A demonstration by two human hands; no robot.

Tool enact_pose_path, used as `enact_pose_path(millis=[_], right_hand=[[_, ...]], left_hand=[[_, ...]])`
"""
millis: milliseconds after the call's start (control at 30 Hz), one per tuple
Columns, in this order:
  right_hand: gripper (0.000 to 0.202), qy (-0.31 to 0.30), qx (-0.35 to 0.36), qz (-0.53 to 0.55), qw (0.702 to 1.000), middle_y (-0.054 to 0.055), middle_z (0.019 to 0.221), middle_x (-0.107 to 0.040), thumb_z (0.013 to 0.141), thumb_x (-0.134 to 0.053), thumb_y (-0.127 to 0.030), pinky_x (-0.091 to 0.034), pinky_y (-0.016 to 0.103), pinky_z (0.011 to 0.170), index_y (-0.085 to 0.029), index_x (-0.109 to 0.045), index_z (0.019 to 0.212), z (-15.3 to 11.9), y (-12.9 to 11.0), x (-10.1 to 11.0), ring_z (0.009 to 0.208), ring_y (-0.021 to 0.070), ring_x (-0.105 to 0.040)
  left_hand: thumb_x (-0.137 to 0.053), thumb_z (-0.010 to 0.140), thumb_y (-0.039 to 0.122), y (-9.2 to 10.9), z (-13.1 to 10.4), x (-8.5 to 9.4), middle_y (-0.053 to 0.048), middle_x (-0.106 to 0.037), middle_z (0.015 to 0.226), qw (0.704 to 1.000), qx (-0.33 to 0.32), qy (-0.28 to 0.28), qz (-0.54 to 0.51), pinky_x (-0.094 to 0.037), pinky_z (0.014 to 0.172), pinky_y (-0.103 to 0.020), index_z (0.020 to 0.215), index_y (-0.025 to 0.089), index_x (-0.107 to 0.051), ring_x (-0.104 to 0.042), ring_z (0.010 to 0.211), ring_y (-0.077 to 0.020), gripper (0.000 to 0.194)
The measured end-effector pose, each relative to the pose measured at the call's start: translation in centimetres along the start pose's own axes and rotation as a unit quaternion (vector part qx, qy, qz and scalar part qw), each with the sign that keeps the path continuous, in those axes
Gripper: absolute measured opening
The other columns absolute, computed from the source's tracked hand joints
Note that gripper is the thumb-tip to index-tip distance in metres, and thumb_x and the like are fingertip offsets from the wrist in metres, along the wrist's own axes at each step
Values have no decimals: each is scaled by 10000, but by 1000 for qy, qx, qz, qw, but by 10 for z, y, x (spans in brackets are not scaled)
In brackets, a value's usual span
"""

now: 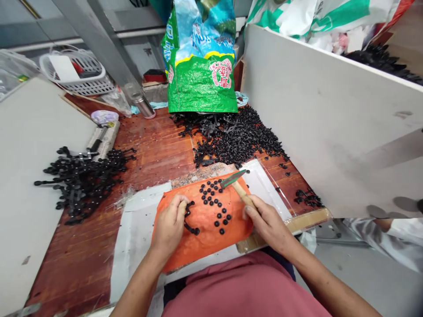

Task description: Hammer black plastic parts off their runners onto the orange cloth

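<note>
Left hand (170, 220): pinching a black branched strip (191, 229) over the orange sheet (194, 252), apparently to steady it. Right hand (264, 215): closed round a wooden-handled hammer (239, 188), likely for control. Loose black discs (211, 202): on the sheet, beside the strip.

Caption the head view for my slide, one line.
Over an orange sheet dotted with small black parts, the right hand grips a wooden-handled hammer while the left hand holds a black piece.
</note>
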State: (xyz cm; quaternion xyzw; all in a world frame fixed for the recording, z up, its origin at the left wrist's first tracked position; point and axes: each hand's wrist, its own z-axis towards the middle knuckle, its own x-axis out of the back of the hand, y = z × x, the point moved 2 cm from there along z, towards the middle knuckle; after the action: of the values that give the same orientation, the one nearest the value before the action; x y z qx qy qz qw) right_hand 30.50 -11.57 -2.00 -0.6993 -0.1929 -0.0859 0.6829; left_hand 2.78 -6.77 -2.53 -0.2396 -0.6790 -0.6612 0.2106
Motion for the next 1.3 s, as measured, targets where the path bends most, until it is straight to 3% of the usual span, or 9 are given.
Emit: enact_pose_path(millis=[100, 167, 267, 533, 733, 1067, 1300], right_hand=[[251, 1, -29, -62, 998, -13, 818, -656, 1063, -418, -368, -458, 292, 717, -244, -617, 1152, -12, 23, 10, 748, 186, -619], [354, -1, -41, -87, 995, 16, 970, -727, 1058, -427, -377, -493, 320, 797, -259, -561, 1364, -17, 35, 10, 871, 220, -677], [449, -10, -48, -98, 994, 56, 1202, -739, 1064, -411, -394, -510, 373, 929, -273, -488, 1489, -19, 44, 7, 1063, 263, -698], [507, -24, -42, -101, 994, 69, 1412, -660, 1060, -409, -388, -484, 435, 1080, -276, -457, 1551, -13, 47, 6, 1246, 289, -648], [526, -28, -54, -99, 993, 52, 1507, -572, 1053, -417, -378, -454, 450, 1121, -285, -433, 1571, -15, 43, 6, 1299, 286, -615], [523, -23, -57, -107, 992, 48, 1505, -570, 1050, -428, -377, -460, 457, 1120, -284, -444, 1564, -15, 47, 5, 1315, 287, -603], [525, -24, -51, -92, 994, 44, 1509, -568, 1051, -434, -390, -448, 456, 1132, -281, -442, 1564, -14, 46, 6, 1335, 282, -586]], left_hand=[[-472, 948, 322, 2, 8, -11, -4, -622, 741, 1000, -7, 3, 12, -370, 673, -302, 839, 258, -554, -578, 683, -218, 151], [-483, 941, 304, 5, 11, -18, -16, -634, 746, 1000, -8, 9, 24, -357, 670, -306, 833, 258, -552, -585, 686, -225, 136], [-485, 935, 293, 6, 12, -24, -30, -647, 749, 999, 0, 6, 53, -354, 667, -310, 828, 257, -541, -600, 696, -236, 127], [-363, 991, 290, 9, 12, -32, -46, -687, 841, 983, 24, -43, 176, -409, 685, -313, 913, 245, -493, -661, 778, -239, 158], [-340, 1011, 287, 10, 11, -36, -31, -676, 798, 964, 18, -59, 259, -394, 640, -299, 904, 249, -459, -659, 722, -218, 165], [-354, 985, 329, 3, 10, -31, -19, -687, 797, 990, -5, -6, 142, -445, 678, -298, 878, 245, -490, -668, 730, -205, 192], [-346, 1013, 281, 4, 9, -37, -27, -709, 815, 975, 4, -45, 217, -441, 671, -287, 910, 240, -505, -692, 758, -203, 194]])
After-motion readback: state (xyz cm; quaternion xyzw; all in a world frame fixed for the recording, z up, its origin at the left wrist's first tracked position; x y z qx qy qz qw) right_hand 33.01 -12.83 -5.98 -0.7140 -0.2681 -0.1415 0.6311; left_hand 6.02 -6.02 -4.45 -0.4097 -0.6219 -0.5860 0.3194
